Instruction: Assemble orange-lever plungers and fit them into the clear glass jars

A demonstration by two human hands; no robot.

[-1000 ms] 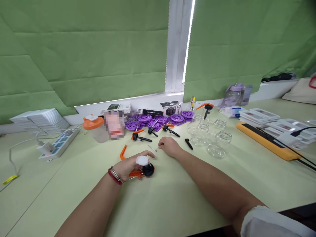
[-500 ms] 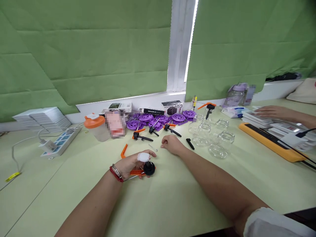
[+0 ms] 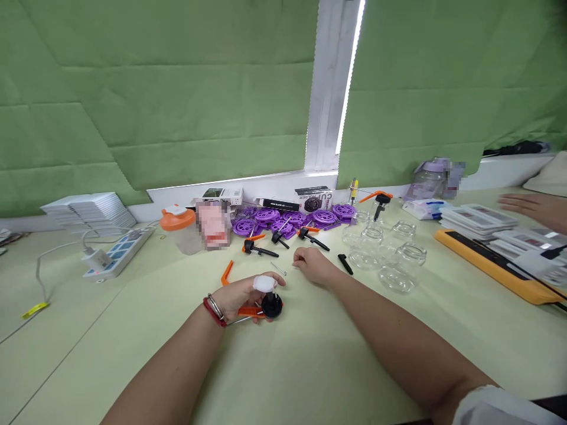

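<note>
1. Black round cap with orange lever sits pinched in my left hand, low on the pale green table.
2. Right hand curls loosely at a thin metal pin; a careless nudge could roll it away.
3. Clear glass jars stand near my forearm; an elbow swing might topple them.

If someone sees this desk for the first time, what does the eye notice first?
Probably the left hand at the centre, holding a black round cap with an orange lever. Behind it, a pile of purple plastic wheels lies under the window, with clear glass jars to the right.
</note>
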